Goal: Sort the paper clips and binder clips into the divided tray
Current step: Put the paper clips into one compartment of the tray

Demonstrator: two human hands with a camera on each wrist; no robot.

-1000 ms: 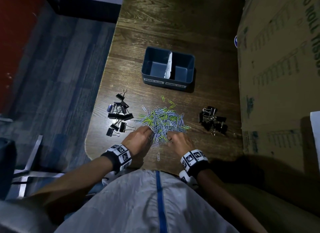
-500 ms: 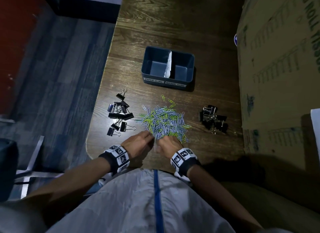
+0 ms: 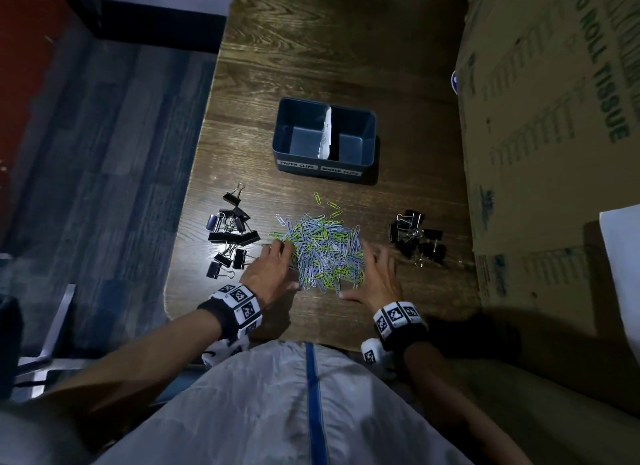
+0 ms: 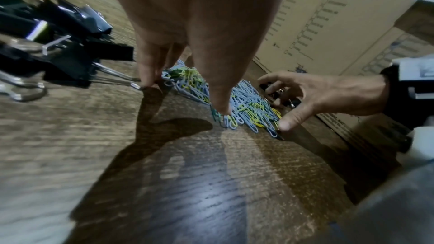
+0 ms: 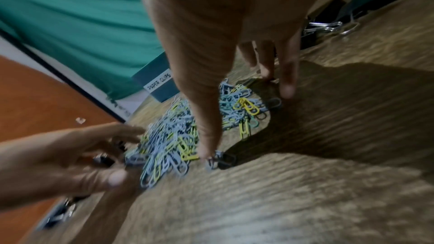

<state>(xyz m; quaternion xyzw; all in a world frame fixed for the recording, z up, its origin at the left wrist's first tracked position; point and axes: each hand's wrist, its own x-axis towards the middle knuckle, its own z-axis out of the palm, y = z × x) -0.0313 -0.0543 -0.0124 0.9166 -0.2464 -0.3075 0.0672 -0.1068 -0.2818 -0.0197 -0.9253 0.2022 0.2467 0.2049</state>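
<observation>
One heap of paper clips, thin bent wire in pale blue and yellow-green, too many to be counted, is seen at the middle of the dark wood-grain counter, with a few stray clips lying just beyond it toward the tray. Two clusters of black binder clips with silver wire handles are laid out: the left cluster, of roughly ten, loosely spread, and the right cluster, tighter and not countable. One divided tray, a dark blue rectangular box with rounded corners, is set beyond the heap; two compartments are formed by a white divider, and two white labels are carried on its near wall. Nothing is seen inside either compartment.

The heap is flanked by both hands. The left hand is released, its fingers straight with tips on the counter at the heap's left edge. The right hand is likewise released, fingers spread at the right edge, thumb extended along the near side.

The counter's rounded near-left corner lies close to the left cluster; a cardboard box walls the right side. Bare wood is left beyond the tray.
</observation>
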